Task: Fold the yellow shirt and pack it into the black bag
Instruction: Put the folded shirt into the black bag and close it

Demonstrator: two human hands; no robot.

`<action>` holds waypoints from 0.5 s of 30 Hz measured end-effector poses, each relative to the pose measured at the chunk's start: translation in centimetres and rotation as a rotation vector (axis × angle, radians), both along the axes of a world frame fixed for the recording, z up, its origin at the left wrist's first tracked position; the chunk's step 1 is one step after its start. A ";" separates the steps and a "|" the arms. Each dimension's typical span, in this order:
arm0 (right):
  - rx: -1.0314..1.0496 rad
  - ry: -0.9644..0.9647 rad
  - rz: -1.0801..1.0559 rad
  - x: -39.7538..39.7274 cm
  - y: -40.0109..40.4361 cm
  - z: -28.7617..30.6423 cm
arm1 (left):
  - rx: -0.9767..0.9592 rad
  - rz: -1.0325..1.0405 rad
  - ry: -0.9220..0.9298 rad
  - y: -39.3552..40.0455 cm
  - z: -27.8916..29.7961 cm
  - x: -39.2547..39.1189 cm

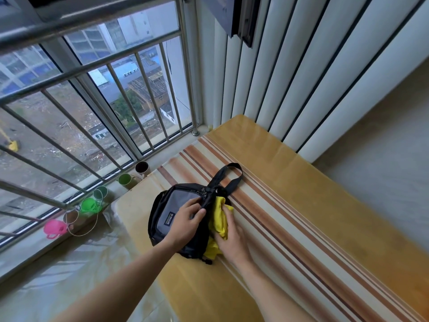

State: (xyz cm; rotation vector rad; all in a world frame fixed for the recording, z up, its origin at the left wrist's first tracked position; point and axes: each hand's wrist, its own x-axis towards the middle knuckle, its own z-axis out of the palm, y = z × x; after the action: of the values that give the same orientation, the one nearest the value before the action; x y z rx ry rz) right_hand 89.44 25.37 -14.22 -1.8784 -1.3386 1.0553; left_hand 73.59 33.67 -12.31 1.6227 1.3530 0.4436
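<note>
A black bag (162,219) with a grey front panel lies on the striped table (290,205), its strap looped toward the far side. My left hand (185,224) grips the bag's upper edge by the zipper and holds the opening apart. The yellow shirt (219,220), bunched up, sits partly inside the opening on the bag's right side. My right hand (232,240) is closed on the shirt and presses it against the bag. The lower part of the shirt shows below my right palm; the rest is hidden inside the bag.
A barred window (92,112) runs along the left, with a sill carrying a dark cup (141,168), green cups (124,180), a pink cup (53,228) and a thin cord. A ribbed white wall (301,77) stands behind the table. Tiled floor (81,263) lies below left.
</note>
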 end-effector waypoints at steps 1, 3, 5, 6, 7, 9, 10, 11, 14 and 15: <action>0.005 0.054 -0.022 -0.2 0.3 -0.1 | -0.006 -0.013 -0.036 0.2 0.1 0.1; -0.004 0.148 -0.052 -0.8 1.2 -0.3 | 0.006 -0.024 -0.097 0.5 0.2 0.2; -0.037 0.193 -0.044 -1.4 1.9 -0.6 | 0.021 -0.014 -0.129 0.8 0.0 -0.1; -0.050 0.202 -0.034 -1.6 2.0 -0.8 | 0.033 -0.014 -0.121 0.9 -0.1 -0.2; -0.065 0.200 -0.028 -1.7 2.1 -1.0 | 0.049 -0.021 -0.106 0.9 -0.2 -0.4; -0.089 0.208 -0.009 -1.5 2.0 -1.0 | 0.098 -0.033 -0.048 1.1 -0.6 -0.8; -0.097 0.209 0.007 -1.3 1.9 -0.9 | 0.118 -0.043 -0.011 1.3 -0.9 -0.9; -0.092 0.178 0.027 -1.0 1.9 -0.7 | 0.124 -0.061 0.025 1.5 -1.1 -1.0; 0.018 -0.047 0.078 0.2 1.4 -1.2 | 0.138 -0.122 0.127 1.8 -1.9 -1.0; 0.053 -0.102 0.112 0.5 1.0 -1.6 | 0.145 -0.136 0.163 1.8 -2.2 -1.0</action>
State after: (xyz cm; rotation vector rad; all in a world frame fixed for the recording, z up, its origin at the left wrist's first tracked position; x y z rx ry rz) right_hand 89.98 26.35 -15.80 -1.8585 -1.5304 0.9799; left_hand 72.63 35.48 -14.52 1.8917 1.3450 0.3403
